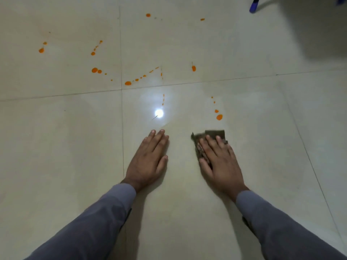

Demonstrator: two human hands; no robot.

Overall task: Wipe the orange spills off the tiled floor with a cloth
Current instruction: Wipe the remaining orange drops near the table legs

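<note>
1. Orange spills [219,117] dot the tiled floor [56,137], the nearest just ahead of your cloth [214,134].
2. Your right hand [219,162] presses it flat, fingers [208,140] spread.
3. Your left hand [148,160] braces, empty, fingers extended.
4. Wiping looks barely begun; push forward next.

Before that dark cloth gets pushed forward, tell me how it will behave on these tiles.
The cloth looks limp: it lies crumpled under the right hand, so it may bunch. The tiled floor is glossy, so it probably slides easily. The nearest orange drop looks wet and may smear.
</note>
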